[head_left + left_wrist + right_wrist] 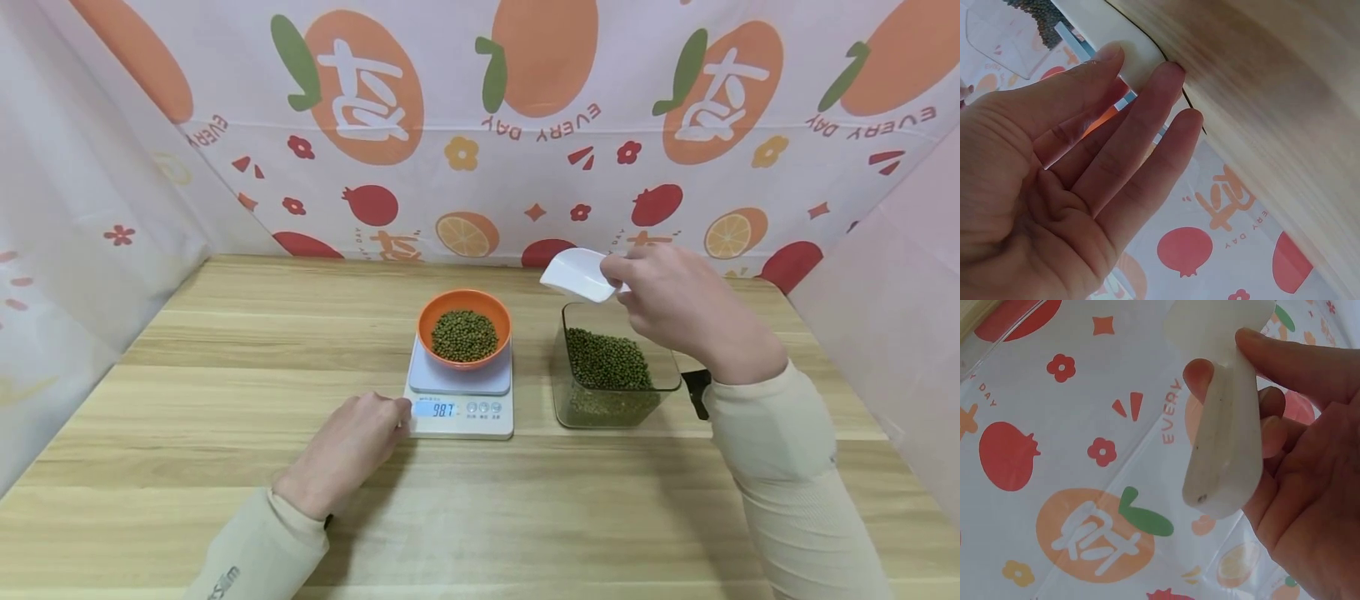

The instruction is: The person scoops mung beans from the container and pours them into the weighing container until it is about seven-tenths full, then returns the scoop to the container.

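this looks like a curtained-off tabletop booth fitted out with kitchen things. a fruit-printed curtain [540, 158], lettered "every day", hangs straight across the back of a wood-grain table [150, 467], while a pale left-hand sheet [90, 167] and a pinkish right-hand sheet [885, 242] close in the sides. the kitchen side of it shows in a digital scale [442, 428] with a lit display, an orange bowl [487, 303] of small green beans [465, 336] on its plate, a clear container [561, 383] with more of the beans, and a white scoop [577, 275]. the cloth hides whatever room lies beyond, so i can't tell if it stands in a home or a studio.
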Demonstrator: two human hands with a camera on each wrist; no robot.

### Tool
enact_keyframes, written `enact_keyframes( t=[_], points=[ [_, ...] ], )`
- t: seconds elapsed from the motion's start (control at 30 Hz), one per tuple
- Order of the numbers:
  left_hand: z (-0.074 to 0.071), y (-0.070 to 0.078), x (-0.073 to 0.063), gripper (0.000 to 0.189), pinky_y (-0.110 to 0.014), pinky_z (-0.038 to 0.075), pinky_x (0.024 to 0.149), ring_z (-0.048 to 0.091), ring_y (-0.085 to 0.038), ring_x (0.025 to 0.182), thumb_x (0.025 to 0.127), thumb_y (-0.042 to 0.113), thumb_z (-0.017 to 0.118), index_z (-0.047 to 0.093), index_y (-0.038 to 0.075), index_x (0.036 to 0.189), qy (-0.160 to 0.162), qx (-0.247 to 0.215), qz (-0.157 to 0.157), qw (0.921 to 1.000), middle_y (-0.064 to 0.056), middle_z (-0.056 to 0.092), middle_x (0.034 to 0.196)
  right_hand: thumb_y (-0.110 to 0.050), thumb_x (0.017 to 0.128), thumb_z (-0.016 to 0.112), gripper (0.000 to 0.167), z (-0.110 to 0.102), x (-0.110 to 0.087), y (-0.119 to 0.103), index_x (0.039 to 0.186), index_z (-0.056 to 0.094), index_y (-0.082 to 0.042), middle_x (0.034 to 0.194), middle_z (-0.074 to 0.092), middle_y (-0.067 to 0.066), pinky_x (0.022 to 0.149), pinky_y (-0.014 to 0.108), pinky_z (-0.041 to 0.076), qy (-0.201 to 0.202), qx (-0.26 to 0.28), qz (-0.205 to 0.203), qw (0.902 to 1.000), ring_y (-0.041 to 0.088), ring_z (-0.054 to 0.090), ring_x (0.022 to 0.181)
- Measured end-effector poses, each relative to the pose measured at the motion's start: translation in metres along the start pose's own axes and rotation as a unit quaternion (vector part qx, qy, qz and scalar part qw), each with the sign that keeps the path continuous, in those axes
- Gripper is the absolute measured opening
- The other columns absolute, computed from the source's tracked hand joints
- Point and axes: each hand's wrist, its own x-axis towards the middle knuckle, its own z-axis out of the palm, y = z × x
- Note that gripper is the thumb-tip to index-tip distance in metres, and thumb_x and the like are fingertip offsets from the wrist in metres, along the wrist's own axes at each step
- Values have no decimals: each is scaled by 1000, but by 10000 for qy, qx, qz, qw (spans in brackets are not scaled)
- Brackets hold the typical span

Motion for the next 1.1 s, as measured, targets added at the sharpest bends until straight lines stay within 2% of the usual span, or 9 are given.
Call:
enact_keyframes(
  t=[0.23,0.47,0.73,0.93,1.1],
  points=[
    [-2,1,1,42,-20,30,44,34,-5,51,80,-16,70,47,14,62,-26,-21,26,10000,8,39,55,11,81,67,18,-5,-2,5,85,62,-6,81,65,11,60,43,47,-228,45,97,9997,29,55,71],
    [-4,1,3,40,-20,31,44,35,-5,51,79,-16,70,49,13,62,-13,-9,22,10000,7,40,55,11,80,69,19,-12,-5,12,89,66,-5,78,67,8,59,41,49,-490,138,191,9985,26,55,66],
    [-5,1,3,41,-20,29,44,34,-5,51,80,-16,70,48,14,62,-52,-25,-32,10000,7,39,54,16,74,55,29,-15,-9,19,73,58,-13,63,50,-1,56,37,39,-944,159,250,9951,22,48,62],
    [-5,2,3,44,-20,27,45,32,-5,52,79,-17,69,45,15,61,-49,-45,-39,10000,7,36,55,15,75,54,30,-11,-7,18,70,57,-14,63,46,-2,60,36,37,-1404,124,339,9894,23,46,65],
    [-5,2,3,46,-20,25,46,29,-4,52,80,-18,67,42,16,60,-106,-108,-80,9999,8,32,55,14,76,55,30,-5,-3,16,66,57,-15,64,47,-2,58,33,35,-1743,251,519,9830,20,44,64]
  ],
)
